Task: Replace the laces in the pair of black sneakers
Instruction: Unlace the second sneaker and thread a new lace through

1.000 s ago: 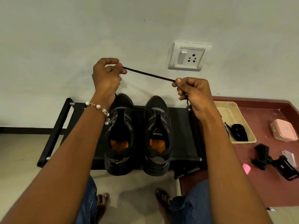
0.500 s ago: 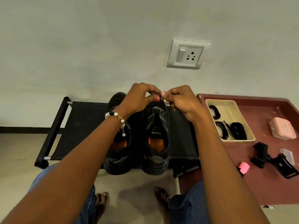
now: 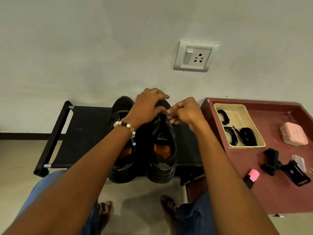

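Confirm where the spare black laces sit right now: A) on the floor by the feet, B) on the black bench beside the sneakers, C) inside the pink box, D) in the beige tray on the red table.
D: coiled black laces lie inside the beige tray on the red table.

hands [image 3: 166, 109] together, fingertips pinched, arms outstretched

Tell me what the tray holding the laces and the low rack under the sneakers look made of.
Tray: cream plastic by its look, with smooth molded walls and a soft sheen. Rack: black tubes with silvery ends, probably metal, with a matte black cloth-like sheet stretched between them.
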### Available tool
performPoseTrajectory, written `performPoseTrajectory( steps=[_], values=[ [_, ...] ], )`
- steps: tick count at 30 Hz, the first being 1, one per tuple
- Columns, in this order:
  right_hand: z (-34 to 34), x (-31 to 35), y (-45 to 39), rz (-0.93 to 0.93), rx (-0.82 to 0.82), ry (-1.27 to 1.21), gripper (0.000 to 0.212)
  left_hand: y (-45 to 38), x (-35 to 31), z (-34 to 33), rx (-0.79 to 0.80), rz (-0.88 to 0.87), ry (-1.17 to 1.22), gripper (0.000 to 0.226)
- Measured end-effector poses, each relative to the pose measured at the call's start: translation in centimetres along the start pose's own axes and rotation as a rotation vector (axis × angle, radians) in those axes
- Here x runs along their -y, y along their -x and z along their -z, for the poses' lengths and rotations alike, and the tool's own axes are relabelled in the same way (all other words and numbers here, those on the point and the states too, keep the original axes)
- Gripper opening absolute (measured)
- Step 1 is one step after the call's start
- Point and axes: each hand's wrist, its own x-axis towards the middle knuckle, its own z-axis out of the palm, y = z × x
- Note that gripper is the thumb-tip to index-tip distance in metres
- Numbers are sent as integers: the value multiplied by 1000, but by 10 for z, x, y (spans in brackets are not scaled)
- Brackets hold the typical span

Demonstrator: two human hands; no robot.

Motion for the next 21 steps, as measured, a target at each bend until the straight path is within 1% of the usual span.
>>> performPoseTrajectory(
  steps=[1, 2, 4, 6, 8, 11, 14, 15, 17, 19, 21],
  values=[
    [-2, 0, 0, 1, -10, -7, 11, 0, -4, -2, 11, -50, 69, 33],
    [-2, 0, 0, -3, -23, -18, 12, 0, -6, -5, 5, -54, 142, 26],
    [-1, -1, 0, -27, -32, -68, 12, 4, -7, -7, -31, 17, 322, 17],
    [2, -3, 0, -57, -18, -123, 13, 5, -7, -7, -38, 67, 450, 14],
    [2, -4, 1, -75, 0, -160, 16, 6, -6, -7, 4, 93, 508, 16],
    [-1, -5, 0, -91, 0, -179, 22, 6, -4, -9, 38, 109, 511, 21],
    [-3, -6, -1, -113, -4, -158, 21, 5, -4, -14, -3, 129, 461, 16],
    [-3, -6, -2, -122, -9, -135, 20, 4, -3, -16, -11, 143, 446, 14],
    [-1, -7, -1, -147, 3, -7, 20, 4, 0, -23, -10, 179, 405, 9],
    [-2, -7, 4, -216, 99, 167, 30, 5, 4, -31, 10, 237, 366, 4],
    [-6, -7, 12, -296, 211, 269, 40, 7, 4, -38, 36, 311, 312, 4]
  ],
)
